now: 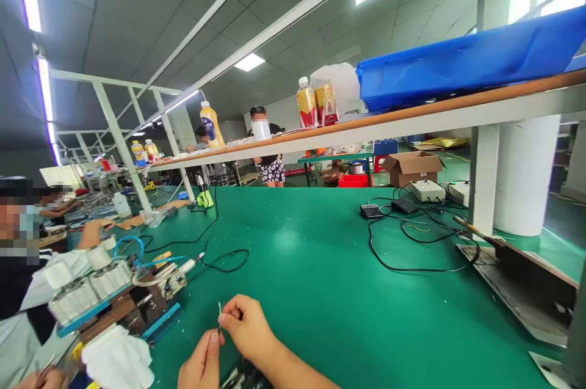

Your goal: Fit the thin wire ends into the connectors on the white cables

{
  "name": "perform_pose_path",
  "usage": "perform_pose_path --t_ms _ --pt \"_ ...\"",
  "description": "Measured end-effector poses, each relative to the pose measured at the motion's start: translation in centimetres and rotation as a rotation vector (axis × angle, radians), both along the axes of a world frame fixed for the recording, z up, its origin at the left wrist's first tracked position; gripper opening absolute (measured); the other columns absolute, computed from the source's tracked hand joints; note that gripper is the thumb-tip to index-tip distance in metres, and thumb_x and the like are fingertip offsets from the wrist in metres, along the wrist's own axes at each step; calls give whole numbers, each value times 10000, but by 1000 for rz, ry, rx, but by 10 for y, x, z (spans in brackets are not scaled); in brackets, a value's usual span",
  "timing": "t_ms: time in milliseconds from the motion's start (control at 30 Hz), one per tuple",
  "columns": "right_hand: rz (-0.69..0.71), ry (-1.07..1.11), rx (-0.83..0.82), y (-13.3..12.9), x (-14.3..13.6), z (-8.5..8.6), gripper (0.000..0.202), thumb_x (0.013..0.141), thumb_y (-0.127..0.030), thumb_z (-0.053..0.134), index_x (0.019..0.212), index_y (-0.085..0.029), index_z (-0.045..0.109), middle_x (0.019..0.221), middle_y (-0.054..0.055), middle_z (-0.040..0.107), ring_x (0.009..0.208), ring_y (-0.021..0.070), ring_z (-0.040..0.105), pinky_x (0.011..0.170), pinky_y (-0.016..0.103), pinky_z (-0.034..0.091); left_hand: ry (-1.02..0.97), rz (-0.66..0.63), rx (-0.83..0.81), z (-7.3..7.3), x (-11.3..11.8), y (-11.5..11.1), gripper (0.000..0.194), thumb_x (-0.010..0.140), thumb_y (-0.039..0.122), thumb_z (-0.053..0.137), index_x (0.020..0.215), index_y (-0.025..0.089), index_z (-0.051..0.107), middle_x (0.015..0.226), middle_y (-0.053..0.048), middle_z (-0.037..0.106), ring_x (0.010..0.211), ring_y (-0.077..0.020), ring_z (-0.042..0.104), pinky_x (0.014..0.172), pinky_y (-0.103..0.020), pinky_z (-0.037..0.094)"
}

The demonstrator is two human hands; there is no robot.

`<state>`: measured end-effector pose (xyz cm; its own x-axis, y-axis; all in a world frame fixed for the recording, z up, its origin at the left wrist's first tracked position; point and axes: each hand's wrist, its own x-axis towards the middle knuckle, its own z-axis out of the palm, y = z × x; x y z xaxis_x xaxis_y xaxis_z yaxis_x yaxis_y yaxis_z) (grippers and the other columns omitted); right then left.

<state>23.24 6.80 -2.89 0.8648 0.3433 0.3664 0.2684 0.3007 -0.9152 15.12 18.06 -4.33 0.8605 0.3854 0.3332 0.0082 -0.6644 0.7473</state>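
Over the green worktop [320, 328], near its front edge, my two hands meet on a thin cable [220, 308] with fine pale and reddish strands at its upper end. My left hand [201, 363] pinches it from below between thumb and forefinger. Slightly higher, my right hand [249, 327] has thumb and forefinger closed on the strands. A bundle of black cables [245, 375] lies just under my right wrist, partly cut off by the frame's lower edge.
A clamp-like machine [123, 297] with blue hoses stands left, beside a white cloth [118, 357] and a co-worker's hand [48, 378]. Black cords [412, 268] and small boxes lie at the back right, near a dustpan [517, 297]. A shelf [389, 123] overhead carries a blue bin [467, 59].
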Motion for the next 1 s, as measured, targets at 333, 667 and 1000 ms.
perform_pose_path --t_ms 333,667,1000 --pt "148 254 29 -2 -9 10 270 682 -362 690 598 -167 523 477 -70 393 470 66 295 462 214 208 -122 -54 -123 6 -10 -19 505 922 627 330 740 189 503 584 53 341 553 -121 330 557 -242 239" --pt "-55 548 334 -13 13 22 365 736 -410 640 651 -245 325 467 -111 213 402 59 196 388 213 198 -71 -142 -23 5 -17 -22 497 953 571 324 713 181 517 578 40 395 575 -121 363 577 -248 234" --pt "-62 291 358 -62 44 24 389 690 -478 771 791 -189 531 539 -89 337 464 55 282 437 194 231 -92 -55 -165 2 -12 -20 516 926 629 355 903 182 611 506 59 399 498 -123 394 532 -233 298"
